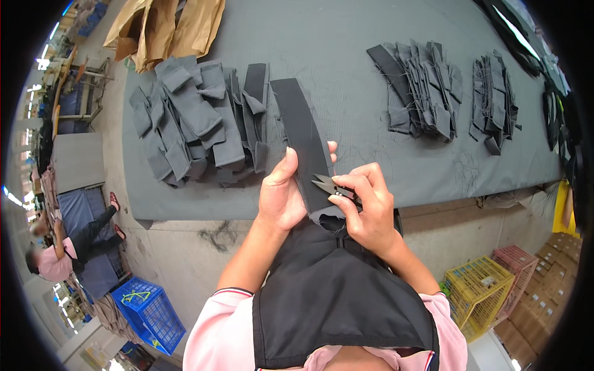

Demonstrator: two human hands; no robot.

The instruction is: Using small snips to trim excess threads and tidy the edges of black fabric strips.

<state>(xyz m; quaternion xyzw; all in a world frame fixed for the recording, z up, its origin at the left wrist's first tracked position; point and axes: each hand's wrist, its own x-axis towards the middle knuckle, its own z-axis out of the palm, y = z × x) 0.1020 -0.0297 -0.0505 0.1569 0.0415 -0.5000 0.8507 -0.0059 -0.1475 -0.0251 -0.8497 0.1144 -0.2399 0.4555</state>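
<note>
My left hand is closed around a long dark grey fabric strip, thumb on the near side and fingertips showing past its right edge. The strip's upper end reaches out over the table, and its lower end, with frayed threads, hangs near my apron. In my right hand is a pair of thread snips, pinched between thumb and fingers. The blades point left, parted, and lie over or against the strip's lower right edge; whether they touch it I cannot tell.
A grey-covered table carries a heap of grey fabric pieces on the left and two bundles, one middle-right and one far right. Brown paper lies at the back left. Crates, blue and yellow, stand on the floor. Another person is at left.
</note>
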